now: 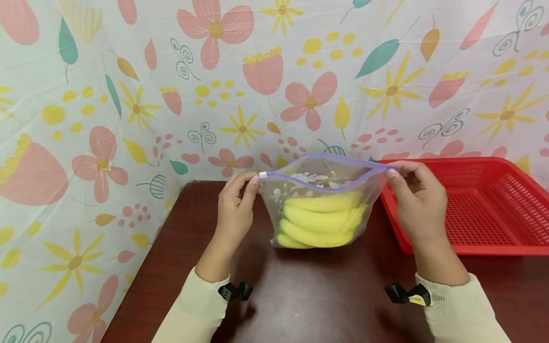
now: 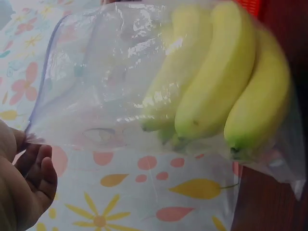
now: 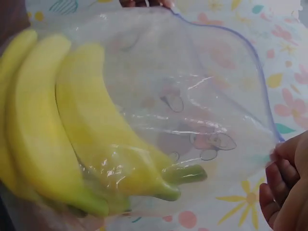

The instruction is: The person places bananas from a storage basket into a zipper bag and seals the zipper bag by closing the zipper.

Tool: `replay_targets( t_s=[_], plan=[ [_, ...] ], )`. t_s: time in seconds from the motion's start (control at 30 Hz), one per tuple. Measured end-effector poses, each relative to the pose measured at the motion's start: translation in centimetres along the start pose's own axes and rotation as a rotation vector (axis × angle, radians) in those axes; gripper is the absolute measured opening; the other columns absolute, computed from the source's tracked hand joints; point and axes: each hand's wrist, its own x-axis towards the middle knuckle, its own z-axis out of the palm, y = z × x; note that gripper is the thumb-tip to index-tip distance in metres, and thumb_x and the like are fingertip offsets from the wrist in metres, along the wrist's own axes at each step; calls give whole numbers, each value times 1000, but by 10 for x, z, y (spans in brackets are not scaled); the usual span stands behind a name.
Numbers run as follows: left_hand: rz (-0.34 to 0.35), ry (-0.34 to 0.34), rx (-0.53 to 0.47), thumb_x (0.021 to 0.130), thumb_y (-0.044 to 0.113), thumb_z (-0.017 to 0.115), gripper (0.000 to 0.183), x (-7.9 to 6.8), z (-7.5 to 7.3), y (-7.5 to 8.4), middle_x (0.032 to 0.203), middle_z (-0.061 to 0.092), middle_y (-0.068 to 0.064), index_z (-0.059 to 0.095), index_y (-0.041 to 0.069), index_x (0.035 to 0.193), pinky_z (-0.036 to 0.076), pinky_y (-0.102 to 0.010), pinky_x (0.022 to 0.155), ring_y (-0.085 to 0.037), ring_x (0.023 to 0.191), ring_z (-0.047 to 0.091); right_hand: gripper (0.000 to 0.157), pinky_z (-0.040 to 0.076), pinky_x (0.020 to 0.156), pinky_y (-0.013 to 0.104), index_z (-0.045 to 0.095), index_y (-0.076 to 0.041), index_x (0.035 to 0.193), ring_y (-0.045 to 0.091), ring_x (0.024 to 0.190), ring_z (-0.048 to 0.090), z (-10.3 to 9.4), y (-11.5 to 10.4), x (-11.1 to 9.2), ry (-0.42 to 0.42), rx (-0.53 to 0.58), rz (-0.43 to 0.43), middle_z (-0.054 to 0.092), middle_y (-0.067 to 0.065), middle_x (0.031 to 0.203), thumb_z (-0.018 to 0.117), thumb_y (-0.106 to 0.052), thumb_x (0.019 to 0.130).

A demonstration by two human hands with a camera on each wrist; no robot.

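A clear zip bag (image 1: pixel 274 195) with a purple rim stands in the middle of the head view, its mouth gaping. Inside lies a bunch of yellow bananas (image 1: pixel 321 221), their tips greenish in both wrist views. My left hand (image 1: pixel 236 205) pinches the left corner of the rim, by the white slider (image 1: pixel 263 175). At the opposite corner, my right hand (image 1: pixel 418 200) pinches the rim between thumb and fingers. The left wrist view shows the bananas (image 2: pixel 216 72) through the plastic, low in the bag. Printed cartoon figures (image 3: pixel 211 139) mark the bag's side.
A red perforated plastic basket (image 1: pixel 429 250) stands on the dark brown table (image 1: pixel 300 305), right of the bag and close behind my right hand. A flower-patterned cloth (image 1: pixel 266 124) hangs along the back and left of the table.
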Motion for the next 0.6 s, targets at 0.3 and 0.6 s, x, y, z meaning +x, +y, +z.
replay_targets(
  t_s=[0.3, 0.6],
  plan=[
    [-43, -92, 45, 103, 33, 57, 25, -2, 5, -2, 94, 63, -1, 72, 13, 104, 47, -27, 72, -13, 87, 56, 23, 42, 76, 10, 67, -5, 117, 0, 90, 55, -4, 8, -1, -108, -210, 85, 60, -25, 96, 65, -19, 98],
    [-35, 3, -6, 103, 32, 58, 26, 0, 19, 3, 94, 60, -4, 74, 11, 105, 47, -22, 71, -13, 82, 52, 23, 43, 73, 10, 65, -3, 115, 0, 89, 56, -6, 6, 7, -56, -202, 96, 60, -22, 93, 65, -20, 99]
  ],
)
